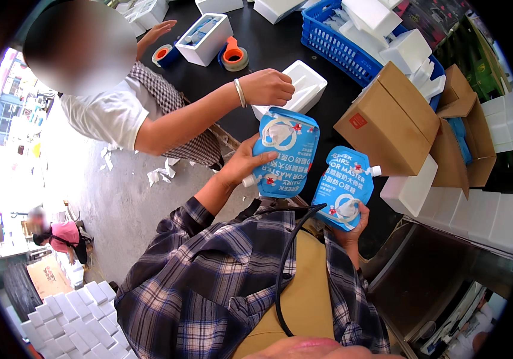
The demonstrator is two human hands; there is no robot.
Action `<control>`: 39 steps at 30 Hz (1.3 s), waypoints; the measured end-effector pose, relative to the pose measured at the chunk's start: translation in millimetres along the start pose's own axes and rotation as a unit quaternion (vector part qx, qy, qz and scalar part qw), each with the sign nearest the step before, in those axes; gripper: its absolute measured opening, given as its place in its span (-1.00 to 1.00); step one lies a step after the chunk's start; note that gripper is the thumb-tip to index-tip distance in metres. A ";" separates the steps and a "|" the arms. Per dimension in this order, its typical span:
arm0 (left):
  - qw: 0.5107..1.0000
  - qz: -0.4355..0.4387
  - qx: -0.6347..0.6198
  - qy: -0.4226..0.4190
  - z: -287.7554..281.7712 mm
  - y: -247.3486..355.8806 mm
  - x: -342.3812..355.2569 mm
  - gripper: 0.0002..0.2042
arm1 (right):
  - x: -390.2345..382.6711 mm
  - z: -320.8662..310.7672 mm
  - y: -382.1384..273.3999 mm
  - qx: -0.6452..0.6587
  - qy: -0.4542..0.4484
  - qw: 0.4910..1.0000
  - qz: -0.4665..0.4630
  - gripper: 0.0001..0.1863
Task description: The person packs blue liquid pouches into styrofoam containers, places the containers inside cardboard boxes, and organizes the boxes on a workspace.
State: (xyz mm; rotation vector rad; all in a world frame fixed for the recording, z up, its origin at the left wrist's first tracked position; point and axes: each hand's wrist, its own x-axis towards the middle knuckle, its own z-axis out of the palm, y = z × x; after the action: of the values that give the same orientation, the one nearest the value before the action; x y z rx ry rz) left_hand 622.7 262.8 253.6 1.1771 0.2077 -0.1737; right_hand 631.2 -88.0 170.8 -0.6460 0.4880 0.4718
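I had my left hand (pixel 241 164) gripping one blue spouted pouch (pixel 286 152), fingers wrapped round its edge; my right hand (pixel 352 224) clutched a second blue pouch (pixel 343 186) from below, both over the black table (pixel 268 48), near a co-worker's hand (pixel 265 87)

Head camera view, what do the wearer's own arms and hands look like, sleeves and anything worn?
Both arms wear a plaid flannel shirt in dark blue, grey and white, sleeves pushed up toward the elbows. The left hand and right hand are bare: no gloves, rings or watch visible. A thin black cable loops down the chest between the sleeves.
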 end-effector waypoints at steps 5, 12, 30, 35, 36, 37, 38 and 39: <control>0.993 0.022 0.113 -0.021 -36.6 23.3 12.5 -0.41 | 17.3 54.5 20.5 -0.056 -0.005 0.997 -0.055 -0.43; 0.969 0.026 0.215 -0.122 -66.3 48.2 11.3 -0.46 | 34.5 88.2 20.3 -0.080 0.005 0.996 -0.040 -0.51; 0.938 0.056 0.300 -0.163 -54.3 46.8 -3.3 -0.42 | 45.2 87.9 21.0 -0.201 0.082 0.972 -0.085 -0.54; 0.934 0.150 0.308 -0.105 -51.4 59.4 -6.6 -0.45 | 44.3 92.4 17.6 -0.205 0.070 0.973 -0.084 -0.54; 0.893 0.194 0.393 -0.103 -43.9 63.3 -3.5 -0.44 | 44.8 89.6 17.5 -0.199 0.063 0.974 -0.086 -0.54; 0.856 0.217 0.454 -0.122 -32.6 67.5 2.9 -0.43 | 45.8 85.1 17.6 -0.193 0.057 0.976 -0.088 -0.53; 0.815 0.238 0.509 -0.142 -17.0 70.5 10.2 -0.43 | 46.4 79.3 17.2 -0.189 0.053 0.976 -0.092 -0.53; 0.802 0.232 0.534 -0.135 -5.0 64.0 17.8 -0.43 | 48.6 73.2 16.6 -0.197 0.063 0.974 -0.087 -0.53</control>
State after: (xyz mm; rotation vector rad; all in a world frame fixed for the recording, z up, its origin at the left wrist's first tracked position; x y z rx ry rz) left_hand 655.1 290.9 304.5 2.2675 -0.5178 -0.0032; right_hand 680.5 -15.3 187.0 -1.0974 0.4552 0.3652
